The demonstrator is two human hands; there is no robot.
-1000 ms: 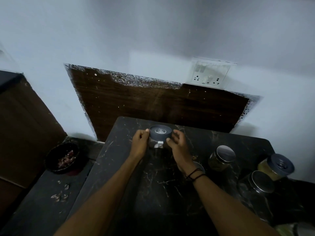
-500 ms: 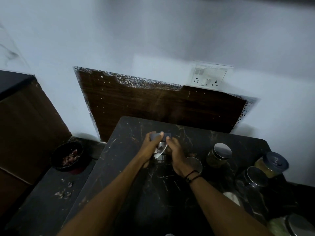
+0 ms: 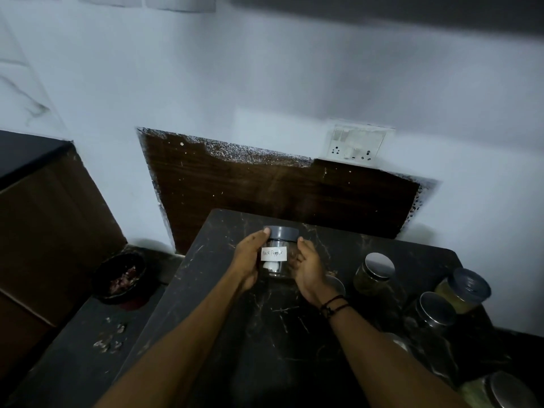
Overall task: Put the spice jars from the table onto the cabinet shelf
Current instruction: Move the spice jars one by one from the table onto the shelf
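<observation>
Gripping a clear jar point(image 3: 279, 254) between them, the left hand point(image 3: 248, 262) and the right hand point(image 3: 309, 270) curled round its sides above the far middle of the dark marble table point(image 3: 273, 348); whether its base touched the table could not be told. The jar stood upright, grey lid on top, with a white label point(image 3: 274, 253) reading "Black Pepper" facing the camera. Right of the held jar, on the same table, stood a jar with a steel lid point(image 3: 375, 273), a grey-lidded jar of yellowish spice point(image 3: 463, 290) and another steel-lidded jar point(image 3: 432, 313). Left of the table, lower down, sat a dark bowl point(image 3: 120, 278). Beyond the table, a switch plate point(image 3: 357, 144) hung on the wall.
</observation>
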